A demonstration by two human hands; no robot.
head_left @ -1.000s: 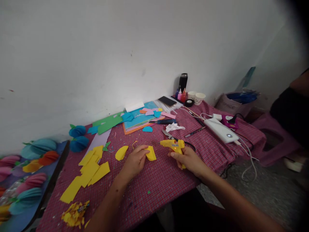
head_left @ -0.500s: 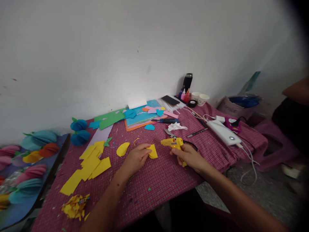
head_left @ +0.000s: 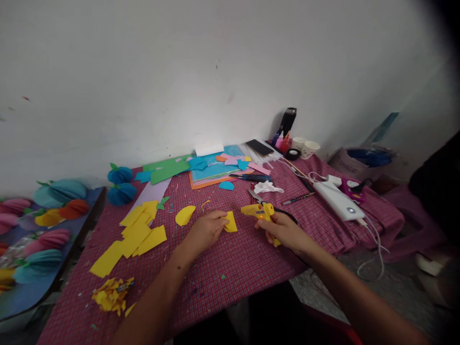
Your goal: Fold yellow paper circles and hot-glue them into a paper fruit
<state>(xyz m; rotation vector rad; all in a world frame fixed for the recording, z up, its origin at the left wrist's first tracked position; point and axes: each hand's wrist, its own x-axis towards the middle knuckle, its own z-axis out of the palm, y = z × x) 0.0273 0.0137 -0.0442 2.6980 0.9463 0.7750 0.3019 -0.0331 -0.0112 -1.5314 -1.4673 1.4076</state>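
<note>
My left hand (head_left: 205, 230) pinches a folded yellow paper piece (head_left: 231, 223) flat on the red checked tablecloth (head_left: 230, 268). My right hand (head_left: 285, 231) grips a yellow glue gun (head_left: 258, 211), its nozzle pointing left toward the paper, a short gap between them. A loose yellow half-round paper (head_left: 184, 215) lies just left of my left hand.
Yellow paper strips (head_left: 134, 235) and yellow scraps (head_left: 111, 296) lie at the left. Scissors (head_left: 254, 195), coloured sheets (head_left: 212, 171), a white power bank (head_left: 338, 201) with cables, cups (head_left: 304, 146) and a dark bottle (head_left: 288, 120) sit farther back. Paper flowers (head_left: 43, 225) lie on a board at far left.
The view has shifted a little, so the table sits slightly right and higher. Both hands keep their hold, and the glue gun stays close to the yellow paper.
</note>
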